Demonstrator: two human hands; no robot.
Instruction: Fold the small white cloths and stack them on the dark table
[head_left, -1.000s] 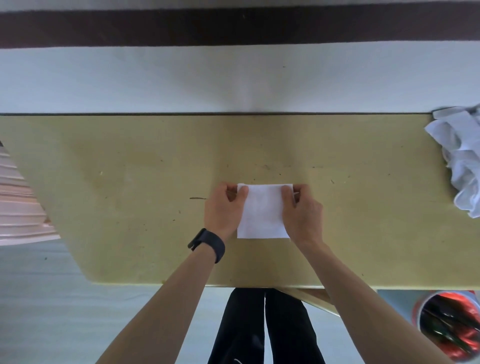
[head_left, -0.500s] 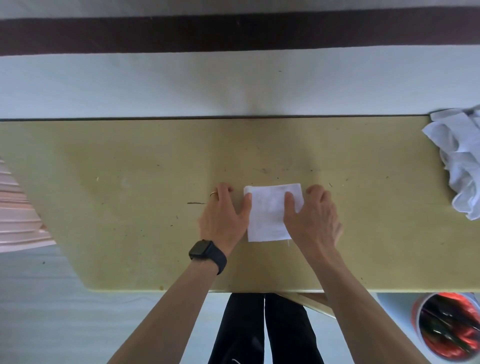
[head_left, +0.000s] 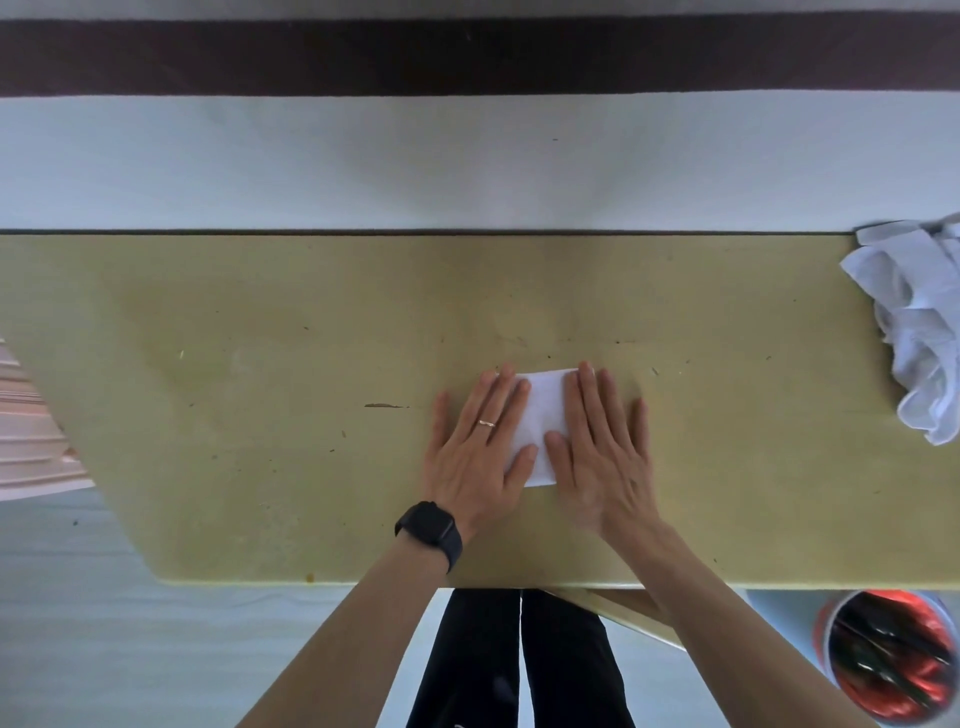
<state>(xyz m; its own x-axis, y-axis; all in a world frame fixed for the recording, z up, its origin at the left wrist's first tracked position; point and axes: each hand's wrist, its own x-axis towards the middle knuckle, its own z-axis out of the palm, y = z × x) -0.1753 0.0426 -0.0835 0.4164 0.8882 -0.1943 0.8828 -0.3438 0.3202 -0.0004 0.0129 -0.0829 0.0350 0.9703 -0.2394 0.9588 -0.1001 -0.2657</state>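
Both palms spread flat, left hand (head_left: 480, 449) and right hand (head_left: 602, 452) pressing small folded white cloth (head_left: 543, 415) on yellow-green bench (head_left: 260, 415); uneven lift-off likely springs the fold open.

Table (head_left: 260, 415) bare leftward; crumpled cloths (head_left: 914, 332) block right end, possibly overhanging.

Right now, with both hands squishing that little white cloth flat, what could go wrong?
1. The folded cloth is only pressed under the flat left hand and right hand; when they lift, it might spring open.
2. The crumpled pile of cloths sits at the table's far right, running out of view, so tugging one out could drag others off.
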